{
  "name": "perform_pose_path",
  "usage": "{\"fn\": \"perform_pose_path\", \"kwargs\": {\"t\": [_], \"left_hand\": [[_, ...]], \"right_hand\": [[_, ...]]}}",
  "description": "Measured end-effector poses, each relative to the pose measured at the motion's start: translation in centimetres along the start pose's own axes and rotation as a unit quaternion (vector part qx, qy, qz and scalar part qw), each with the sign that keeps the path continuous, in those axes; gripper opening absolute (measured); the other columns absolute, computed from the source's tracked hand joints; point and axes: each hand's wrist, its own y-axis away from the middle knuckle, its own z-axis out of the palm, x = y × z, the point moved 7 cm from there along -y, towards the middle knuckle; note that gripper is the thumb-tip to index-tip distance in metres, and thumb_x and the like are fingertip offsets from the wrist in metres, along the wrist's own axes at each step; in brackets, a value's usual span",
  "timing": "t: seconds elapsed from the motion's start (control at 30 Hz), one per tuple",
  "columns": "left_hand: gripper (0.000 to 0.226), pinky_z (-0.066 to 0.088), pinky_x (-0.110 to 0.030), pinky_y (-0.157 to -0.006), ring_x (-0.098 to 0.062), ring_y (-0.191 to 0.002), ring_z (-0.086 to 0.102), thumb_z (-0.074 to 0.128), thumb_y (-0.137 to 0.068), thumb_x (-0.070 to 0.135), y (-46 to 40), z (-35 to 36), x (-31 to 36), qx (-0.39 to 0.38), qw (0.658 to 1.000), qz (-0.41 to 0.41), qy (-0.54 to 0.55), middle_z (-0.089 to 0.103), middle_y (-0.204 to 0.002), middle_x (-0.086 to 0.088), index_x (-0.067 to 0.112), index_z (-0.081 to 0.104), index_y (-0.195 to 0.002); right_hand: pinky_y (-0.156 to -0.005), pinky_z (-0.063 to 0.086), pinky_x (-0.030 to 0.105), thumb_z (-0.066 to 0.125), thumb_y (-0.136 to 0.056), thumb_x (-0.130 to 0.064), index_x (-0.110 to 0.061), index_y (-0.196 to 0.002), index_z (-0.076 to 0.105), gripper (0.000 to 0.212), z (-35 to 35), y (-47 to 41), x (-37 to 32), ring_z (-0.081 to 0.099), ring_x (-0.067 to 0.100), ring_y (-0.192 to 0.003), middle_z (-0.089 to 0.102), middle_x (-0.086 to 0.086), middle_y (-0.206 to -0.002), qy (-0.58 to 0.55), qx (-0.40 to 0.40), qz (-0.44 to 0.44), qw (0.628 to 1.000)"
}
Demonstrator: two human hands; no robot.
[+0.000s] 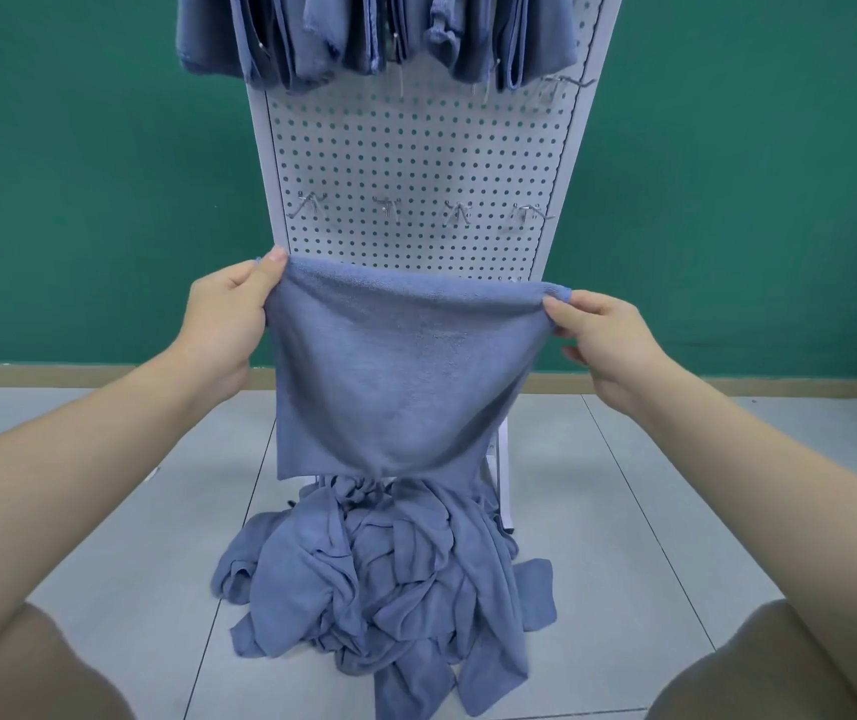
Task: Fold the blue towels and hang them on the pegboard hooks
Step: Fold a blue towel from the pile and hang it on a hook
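The towel is hanging in mid-air before the pegboard, stretched by its top corners. The left hand is pinching one corner, the right hand the other. To fold it well, I judge the corners should be brought together evenly, edges matched. Below, a pile of loose towels is lying on the floor. Folded towels are crowding the top row; the hooks lower down are standing bare.
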Motion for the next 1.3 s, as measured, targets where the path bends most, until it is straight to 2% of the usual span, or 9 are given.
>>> {"fn": "perform_pose_path", "kwargs": {"t": [0.1, 0.27, 0.4, 0.53, 0.63, 0.77, 1.0, 1.2, 1.3], "left_hand": [[0.034, 0.048, -0.020, -0.078, -0.004, -0.073, 0.059, 0.063, -0.103, 0.036, 0.0, 0.3, -0.3, -0.002, 1.000, -0.008, -0.018, 0.070, -0.078, 0.015, 0.016, 0.071, -0.077], [0.025, 0.052, -0.033, -0.094, -0.012, -0.087, 0.063, 0.066, -0.101, 0.034, 0.1, 0.4, -0.4, -0.010, 1.000, -0.003, -0.019, 0.075, -0.097, 0.003, 0.016, 0.077, -0.089], [0.023, 0.052, -0.038, -0.102, -0.013, -0.090, 0.063, 0.066, -0.101, 0.033, 0.2, 0.5, -0.2, -0.007, 1.000, -0.002, -0.008, 0.074, -0.101, 0.000, 0.016, 0.078, -0.091], [0.027, 0.051, -0.034, -0.093, -0.012, -0.085, 0.061, 0.066, -0.101, 0.035, 0.1, 0.2, -0.2, 0.001, 1.000, -0.002, -0.017, 0.073, -0.090, 0.007, 0.023, 0.079, -0.080], [0.022, 0.053, -0.037, -0.096, -0.013, -0.087, 0.064, 0.067, -0.100, 0.030, 0.2, -0.1, -0.1, 0.001, 1.000, -0.005, -0.020, 0.076, -0.094, 0.006, 0.025, 0.081, -0.083], [0.018, 0.056, -0.036, -0.092, -0.011, -0.086, 0.067, 0.066, -0.101, 0.020, 0.4, 0.1, -0.1, -0.006, 0.999, 0.002, -0.037, 0.078, -0.091, 0.008, 0.024, 0.080, -0.090], [0.028, 0.049, -0.036, -0.082, -0.018, -0.081, 0.054, 0.066, -0.100, 0.034, 0.3, -0.4, -0.3, 0.006, 0.999, 0.012, -0.045, 0.066, -0.088, -0.002, 0.015, 0.074, -0.082], [0.075, 0.030, -0.040, -0.078, -0.023, -0.081, 0.034, 0.065, -0.083, 0.068, -0.1, -1.0, -0.4, 0.012, 0.998, 0.010, -0.053, 0.042, -0.085, -0.005, -0.006, 0.051, -0.086], [0.053, 0.042, -0.040, -0.080, -0.023, -0.081, 0.046, 0.067, -0.089, 0.059, 0.1, -0.3, -0.3, -0.013, 1.000, -0.015, -0.008, 0.053, -0.086, -0.011, 0.007, 0.062, -0.080]], "right_hand": [[-0.063, 0.040, 0.022, 0.061, -0.104, -0.022, -0.019, -0.087, 0.073, 0.021, 0.1, -0.4, 0.6, 0.060, 0.010, -0.073, 0.069, -0.005, -0.085, 0.014, -0.005, -0.001, 1.000], [-0.064, 0.038, 0.025, 0.060, -0.105, -0.030, -0.020, -0.071, 0.057, 0.036, 0.2, -0.9, 1.6, 0.046, 0.010, -0.057, 0.052, -0.011, -0.059, -0.018, 0.016, 0.048, 0.999], [-0.073, 0.053, 0.028, 0.061, -0.103, -0.043, -0.016, -0.089, 0.068, 0.031, 0.6, -0.8, 2.4, 0.060, 0.019, -0.079, 0.069, 0.000, -0.086, -0.090, 0.009, 0.121, 0.988], [-0.084, 0.053, 0.027, 0.065, -0.100, -0.038, -0.013, -0.104, 0.070, 0.026, 1.6, -0.4, 2.1, 0.068, 0.018, -0.089, 0.075, 0.002, -0.102, -0.142, -0.058, 0.127, 0.980], [-0.089, 0.048, 0.033, 0.065, -0.101, -0.022, -0.008, -0.106, 0.071, 0.016, 1.5, -0.8, 1.8, 0.055, 0.025, -0.097, 0.067, 0.009, -0.108, -0.091, -0.063, 0.081, 0.991], [-0.083, 0.051, 0.035, 0.068, -0.100, -0.023, -0.002, -0.100, 0.075, 0.023, 0.8, -0.8, 1.6, 0.061, 0.023, -0.088, 0.073, 0.012, -0.102, -0.069, -0.014, 0.043, 0.997], [-0.092, 0.047, 0.036, 0.071, -0.095, -0.046, -0.018, -0.082, 0.068, 0.031, -0.2, -1.3, 1.6, 0.056, 0.018, -0.091, 0.069, -0.003, -0.095, -0.071, 0.023, 0.034, 0.997], [-0.096, 0.053, 0.034, 0.066, -0.099, -0.041, -0.015, -0.088, 0.071, 0.029, 0.5, -1.0, 1.0, 0.068, 0.014, -0.090, 0.078, -0.002, -0.098, -0.124, -0.007, 0.016, 0.992], [-0.087, 0.053, 0.029, 0.065, -0.101, -0.037, -0.016, -0.085, 0.072, 0.027, 0.5, -0.8, 0.8, 0.068, 0.013, -0.086, 0.078, -0.003, -0.093, -0.138, -0.009, 0.007, 0.990]]}}
